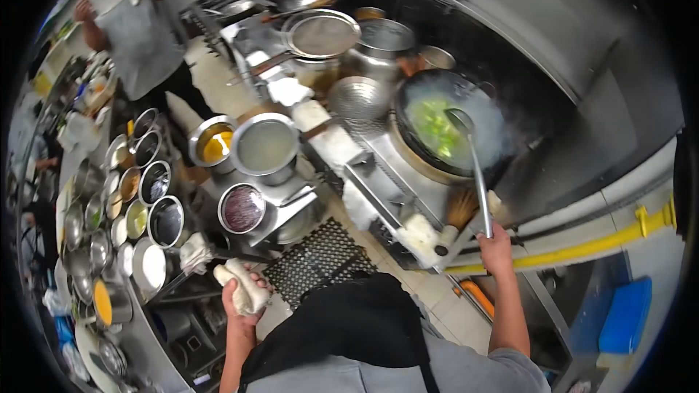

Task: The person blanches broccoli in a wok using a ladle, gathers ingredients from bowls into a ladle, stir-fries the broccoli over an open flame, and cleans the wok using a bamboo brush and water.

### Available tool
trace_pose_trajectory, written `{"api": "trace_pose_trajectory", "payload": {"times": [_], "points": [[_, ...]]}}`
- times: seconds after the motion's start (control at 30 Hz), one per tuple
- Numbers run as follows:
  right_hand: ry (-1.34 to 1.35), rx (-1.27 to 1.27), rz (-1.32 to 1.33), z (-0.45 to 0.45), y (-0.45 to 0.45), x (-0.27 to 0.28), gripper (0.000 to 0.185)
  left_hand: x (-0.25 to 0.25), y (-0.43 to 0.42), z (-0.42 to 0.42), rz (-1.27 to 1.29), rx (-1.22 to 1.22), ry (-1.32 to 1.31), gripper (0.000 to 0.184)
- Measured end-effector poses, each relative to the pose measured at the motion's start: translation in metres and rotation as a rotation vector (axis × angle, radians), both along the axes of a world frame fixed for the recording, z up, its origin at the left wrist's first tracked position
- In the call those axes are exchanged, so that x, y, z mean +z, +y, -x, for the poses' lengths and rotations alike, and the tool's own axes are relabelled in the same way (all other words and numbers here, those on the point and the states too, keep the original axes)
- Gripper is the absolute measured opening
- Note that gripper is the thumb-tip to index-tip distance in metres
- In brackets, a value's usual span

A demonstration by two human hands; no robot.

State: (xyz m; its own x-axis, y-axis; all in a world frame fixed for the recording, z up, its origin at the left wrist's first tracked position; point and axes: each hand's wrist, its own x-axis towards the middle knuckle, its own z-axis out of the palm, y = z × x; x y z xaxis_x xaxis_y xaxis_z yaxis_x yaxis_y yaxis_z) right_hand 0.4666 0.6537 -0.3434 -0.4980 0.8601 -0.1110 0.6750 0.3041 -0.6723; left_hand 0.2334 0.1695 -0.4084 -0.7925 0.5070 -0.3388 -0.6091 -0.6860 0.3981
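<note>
My right hand [497, 249] grips the end of a long-handled metal ladle [478, 175]. The ladle's bowl rests in a dark wok [408, 105] among green vegetables [435, 125] in steaming liquid. Away from the stove, at lower left, my left hand [251, 298] is closed around a folded white cloth [242, 287]. Beside the wok's near edge stands a bristle brush [461, 207], close to another white cloth [420, 239] on the stove's front ledge.
A round strainer [320, 33] lies over a pot behind the wok. Left are a pot of cloudy liquid [265, 144], a bowl of dark red contents [242, 208] and several sauce containers. A person [142, 44] stands at upper left. A perforated black mat [320, 262] covers part of the floor.
</note>
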Motion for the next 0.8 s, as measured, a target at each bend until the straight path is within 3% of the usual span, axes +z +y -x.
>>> {"api": "trace_pose_trajectory", "payload": {"times": [0.07, 0.2, 0.27, 0.33, 0.4, 0.47, 0.5, 0.6, 0.67, 0.8], "points": [[-0.047, -0.101, 0.333, -0.004, -0.027, 0.049, 0.039, -0.004, 0.004, 0.002, -0.021, -0.017, -0.009, 0.051], [-0.106, -0.090, 0.407, -0.009, -0.029, 0.055, 0.038, -0.008, 0.011, 0.003, -0.047, -0.054, 0.008, 0.051], [-0.126, 0.233, -0.166, -0.003, -0.001, 0.011, 0.035, -0.005, 0.017, 0.004, -0.058, -0.072, 0.011, 0.051], [-0.158, 0.176, -0.107, 0.030, 0.030, -0.012, 0.032, -0.002, 0.016, 0.001, -0.052, -0.050, 0.051, 0.052], [-0.126, 0.128, -0.255, 0.058, 0.081, -0.059, 0.026, 0.000, 0.011, -0.004, -0.034, -0.026, 0.079, 0.053], [-0.044, 0.022, 0.112, 0.095, 0.087, -0.026, 0.019, 0.002, -0.002, -0.010, -0.018, 0.030, 0.078, 0.054], [-0.043, 0.029, 0.112, 0.106, 0.090, -0.017, 0.019, 0.000, -0.012, -0.014, -0.007, 0.054, 0.108, 0.053], [0.452, -0.259, 0.570, 0.132, 0.095, -0.002, 0.026, -0.003, -0.041, -0.031, -0.054, 0.167, 0.145, 0.050], [0.482, -0.300, 0.548, 0.140, 0.094, 0.014, 0.024, -0.008, -0.058, -0.044, -0.090, 0.258, 0.128, 0.047], [0.471, -0.430, 0.517, 0.164, 0.128, -0.007, 0.027, -0.012, -0.074, -0.063, -0.132, 0.334, 0.093, 0.044]]}}
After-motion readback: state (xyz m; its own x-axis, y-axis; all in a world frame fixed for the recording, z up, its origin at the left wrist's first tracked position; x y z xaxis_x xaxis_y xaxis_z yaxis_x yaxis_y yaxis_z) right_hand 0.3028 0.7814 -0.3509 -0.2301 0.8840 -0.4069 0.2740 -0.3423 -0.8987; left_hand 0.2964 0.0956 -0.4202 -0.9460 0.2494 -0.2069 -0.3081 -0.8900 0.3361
